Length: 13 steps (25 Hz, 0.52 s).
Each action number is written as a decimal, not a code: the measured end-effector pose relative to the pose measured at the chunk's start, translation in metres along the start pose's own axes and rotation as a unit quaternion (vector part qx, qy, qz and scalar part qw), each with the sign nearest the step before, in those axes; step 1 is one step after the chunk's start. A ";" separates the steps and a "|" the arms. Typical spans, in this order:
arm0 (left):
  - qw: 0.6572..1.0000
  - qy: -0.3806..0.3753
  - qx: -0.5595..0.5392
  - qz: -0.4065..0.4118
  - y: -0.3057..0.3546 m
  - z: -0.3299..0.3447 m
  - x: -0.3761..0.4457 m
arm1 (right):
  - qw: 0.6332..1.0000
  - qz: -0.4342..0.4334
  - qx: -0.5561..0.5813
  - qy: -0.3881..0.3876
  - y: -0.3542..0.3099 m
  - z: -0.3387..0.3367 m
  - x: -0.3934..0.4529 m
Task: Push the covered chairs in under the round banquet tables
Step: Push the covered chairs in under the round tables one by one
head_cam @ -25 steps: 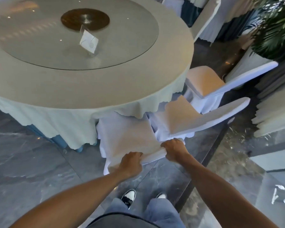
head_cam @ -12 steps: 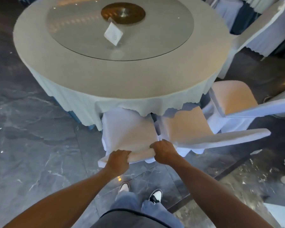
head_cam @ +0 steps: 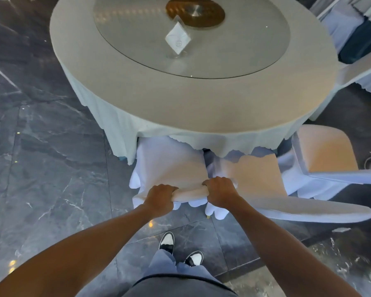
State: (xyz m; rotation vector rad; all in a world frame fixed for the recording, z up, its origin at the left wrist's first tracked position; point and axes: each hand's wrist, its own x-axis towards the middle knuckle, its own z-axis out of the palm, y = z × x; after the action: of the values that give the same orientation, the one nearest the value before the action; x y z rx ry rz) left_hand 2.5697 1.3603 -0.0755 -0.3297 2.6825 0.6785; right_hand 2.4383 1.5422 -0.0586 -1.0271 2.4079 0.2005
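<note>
A white covered chair (head_cam: 169, 166) stands in front of me, its seat partly under the hanging cloth of the round banquet table (head_cam: 137, 86). My left hand (head_cam: 161, 198) and my right hand (head_cam: 220, 189) both grip the top edge of its backrest, a hand's width apart. A second covered chair (head_cam: 259, 181) stands touching it on the right, its seat less far under the table. A third covered chair (head_cam: 326, 151) sits further right, turned sideways.
A glass turntable (head_cam: 234, 54) with a white card stand (head_cam: 177, 39) lies on the table. Dark marble floor (head_cam: 41, 168) spreads to the left and behind me. More covered chairs and draped tables (head_cam: 351, 28) crowd the upper right. My shoes (head_cam: 167, 242) stand just behind the chair.
The chair has slid further in under the tablecloth, and I have stepped closer. The view has swung left, so the table sits more centred and the right-hand chairs moved toward the edge.
</note>
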 end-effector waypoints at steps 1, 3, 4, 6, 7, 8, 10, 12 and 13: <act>1.000 0.001 -0.001 0.001 -0.001 -0.001 0.000 | 1.000 -0.006 -0.008 -0.002 -0.001 -0.001 0.000; 1.000 -0.002 0.008 0.003 -0.003 -0.002 -0.003 | 0.999 -0.012 -0.029 -0.004 -0.003 0.000 0.000; 1.000 -0.004 0.009 0.005 -0.006 -0.002 -0.005 | 0.999 -0.017 -0.038 -0.004 -0.005 0.000 0.000; 1.000 -0.010 0.014 0.013 -0.009 -0.001 -0.009 | 0.998 -0.028 -0.052 -0.002 -0.008 0.007 -0.002; 1.000 -0.012 0.019 0.017 -0.010 0.000 -0.011 | 0.998 -0.029 -0.054 0.000 -0.008 0.011 -0.005; 0.999 -0.017 0.024 0.023 -0.010 0.001 -0.011 | 0.998 -0.030 -0.048 0.002 -0.006 0.014 -0.008; 0.998 -0.042 0.035 0.031 -0.006 0.002 -0.009 | 1.000 -0.029 -0.004 0.006 0.004 0.021 -0.014; 0.996 -0.058 0.050 0.036 0.003 0.001 -0.005 | 0.998 -0.016 0.054 0.024 0.015 0.027 -0.020; 0.996 -0.056 0.048 0.042 0.006 0.000 -0.004 | 0.996 -0.006 0.084 0.030 0.021 0.028 -0.023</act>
State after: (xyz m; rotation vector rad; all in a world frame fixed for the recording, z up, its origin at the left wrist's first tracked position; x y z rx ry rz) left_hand 2.5713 1.3661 -0.0711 -0.1493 2.6226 0.5727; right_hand 2.4482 1.5808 -0.0726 -0.9838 2.4235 -0.0364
